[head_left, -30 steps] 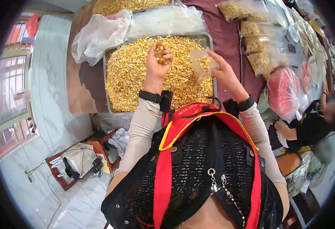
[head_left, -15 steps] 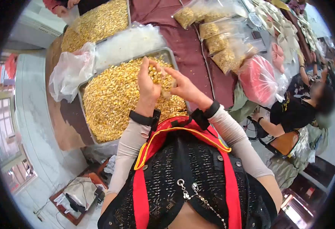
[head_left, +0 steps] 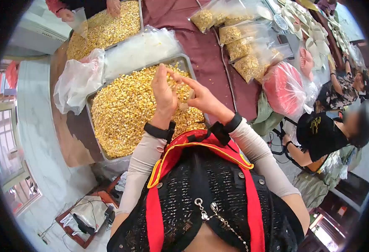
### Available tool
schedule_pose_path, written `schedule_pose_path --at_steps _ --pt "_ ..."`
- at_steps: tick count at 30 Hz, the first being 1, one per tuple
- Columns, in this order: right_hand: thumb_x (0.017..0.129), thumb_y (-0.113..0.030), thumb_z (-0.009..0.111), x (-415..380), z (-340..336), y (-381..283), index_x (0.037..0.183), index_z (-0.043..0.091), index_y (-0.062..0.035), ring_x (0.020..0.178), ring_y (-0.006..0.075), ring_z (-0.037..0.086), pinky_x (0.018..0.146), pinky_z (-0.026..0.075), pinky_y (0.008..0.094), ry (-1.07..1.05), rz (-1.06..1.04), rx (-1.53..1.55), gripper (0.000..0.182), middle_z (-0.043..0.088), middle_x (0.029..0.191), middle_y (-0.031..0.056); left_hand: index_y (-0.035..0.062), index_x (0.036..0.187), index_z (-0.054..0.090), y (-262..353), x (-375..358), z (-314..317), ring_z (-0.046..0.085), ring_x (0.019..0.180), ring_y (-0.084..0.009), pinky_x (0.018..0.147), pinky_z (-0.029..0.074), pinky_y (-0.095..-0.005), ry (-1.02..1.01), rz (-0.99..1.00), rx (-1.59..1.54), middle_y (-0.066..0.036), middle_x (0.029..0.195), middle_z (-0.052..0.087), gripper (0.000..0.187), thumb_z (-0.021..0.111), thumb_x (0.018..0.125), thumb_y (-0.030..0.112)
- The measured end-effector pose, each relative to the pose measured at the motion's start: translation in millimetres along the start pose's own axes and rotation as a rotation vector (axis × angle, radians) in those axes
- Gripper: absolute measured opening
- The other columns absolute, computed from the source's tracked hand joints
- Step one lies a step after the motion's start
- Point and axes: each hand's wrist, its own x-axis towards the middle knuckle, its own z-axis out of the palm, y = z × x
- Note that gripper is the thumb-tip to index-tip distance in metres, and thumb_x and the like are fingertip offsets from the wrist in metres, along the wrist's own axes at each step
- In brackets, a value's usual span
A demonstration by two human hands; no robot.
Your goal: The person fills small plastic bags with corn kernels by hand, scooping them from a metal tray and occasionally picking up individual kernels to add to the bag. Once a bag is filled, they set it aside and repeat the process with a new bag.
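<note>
My left hand [head_left: 164, 94] and my right hand [head_left: 207, 97] come together over the right part of a metal tray [head_left: 188, 64] heaped with yellow cracked corn [head_left: 123, 113]. Between them is what looks like a clear plastic bag [head_left: 184, 106], mostly see-through, with only pale glints showing. The left hand stands upright, thumb raised, fingers curving toward the right. My right index finger stretches across to the left fingertips, and the right thumb is bent in below it. The inner fingers are partly hidden, so the exact grip is hard to make out.
Flat clear bags [head_left: 144, 48] lie behind the tray, beside a crumpled white bag [head_left: 80, 80]. Another person's hand [head_left: 114, 7] is over a second corn tray [head_left: 141, 17]. Filled corn bags [head_left: 239, 48] and a red bundle in plastic [head_left: 283, 88] lie right. A person in black [head_left: 314, 130] sits farther right.
My hands stay almost in place, with the fingers shifting slightly between them. The other person's hand has come down onto the far corn. The seated person at right has leaned.
</note>
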Motion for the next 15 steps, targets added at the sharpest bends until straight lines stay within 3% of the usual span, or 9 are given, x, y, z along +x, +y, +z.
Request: schedule_pose_path --at_steps 1,2,3,5,6,8,9,15 --pt "0.061 0.003 0.056 0.8 -0.6 3.2 0.130 0.035 0.0014 0.122 0.0288 0.039 0.097 0.036 0.0315 0.001 -0.018 -0.031 0.072 0.040 0.130 0.0204 0.0069 0.077 0.049 1.2 -0.5 1.0 0.049 0.067 -0.0138 0.065 0.043 -0.0288 0.025 0.006 -0.006 -0.003 0.068 0.050 0.030 0.043 0.093 0.032" --pt "0.062 0.003 0.056 1.2 -0.1 6.2 0.130 0.035 0.0013 0.123 0.0276 0.038 0.095 0.037 0.0308 0.000 -0.037 -0.060 0.072 0.040 0.130 0.0202 0.0051 0.077 0.051 -4.7 4.4 -6.0 0.052 0.062 -0.0123 0.060 0.044 -0.0261 -0.068 0.157 0.125 -0.004 0.066 0.052 0.030 0.040 0.095 0.027" --pt "0.063 0.003 0.056 0.6 1.1 7.0 0.131 0.036 -0.0004 0.113 0.0230 0.047 0.087 0.042 0.0292 0.016 -0.005 -0.008 0.071 0.041 0.130 0.0191 0.0051 0.077 0.051 -5.2 5.5 -6.9 0.052 0.062 -0.0123 0.060 0.044 -0.0261 -0.052 0.159 0.136 -0.004 0.066 0.052 0.030 0.040 0.095 0.027" --pt "0.062 0.004 0.055 0.6 2.2 5.5 0.131 0.037 -0.0038 0.120 0.0215 0.040 0.097 0.032 0.0280 0.008 0.044 0.006 0.072 0.042 0.130 0.0136 0.0052 0.079 0.051 -6.5 4.7 -4.0 0.053 0.063 -0.0128 0.061 0.045 -0.0262 -0.012 0.104 0.066 -0.004 0.067 0.054 0.029 0.041 0.094 0.028" --pt "0.062 0.004 0.055 -0.3 2.2 5.6 0.131 0.037 -0.0038 0.120 0.0215 0.040 0.097 0.032 0.0280 -0.002 0.044 0.015 0.072 0.042 0.130 0.0136 0.0054 0.080 0.051 -5.6 3.1 -1.7 0.053 0.063 -0.0133 0.060 0.045 -0.0269 0.032 0.063 0.024 -0.005 0.067 0.053 0.029 0.042 0.094 0.029" --pt "0.063 0.004 0.056 -1.0 1.9 6.0 0.131 0.037 -0.0033 0.081 0.0150 0.055 0.069 0.046 0.0255 0.021 0.016 -0.002 0.071 0.043 0.129 0.0164 0.0056 0.082 0.051 -9.0 6.5 -9.1 0.053 0.064 -0.0142 0.061 0.045 -0.0282 0.008 0.055 0.008 -0.005 0.069 0.054 0.029 0.042 0.094 0.030" --pt "0.063 0.004 0.056 -1.0 2.0 6.7 0.131 0.037 -0.0033 0.081 0.0150 0.055 0.069 0.046 0.0255 0.018 0.014 0.004 0.071 0.043 0.129 0.0164 0.0059 0.085 0.051 -7.9 6.8 -9.3 0.054 0.065 -0.0151 0.061 0.046 -0.0296 -0.027 0.046 -0.018 -0.005 0.070 0.054 0.028 0.041 0.094 0.031" --pt "0.062 0.003 0.057 -1.9 1.9 8.5 0.131 0.038 -0.0047 0.085 0.0158 0.054 0.072 0.046 0.0256 0.039 -0.024 -0.045 0.072 0.044 0.129 0.0152 0.0067 0.069 0.047 1.2 6.3 -6.5 0.048 0.061 -0.0164 0.059 0.041 -0.0308 -0.098 0.114 0.035 -0.005 0.062 0.048 0.040 0.037 0.095 0.036"
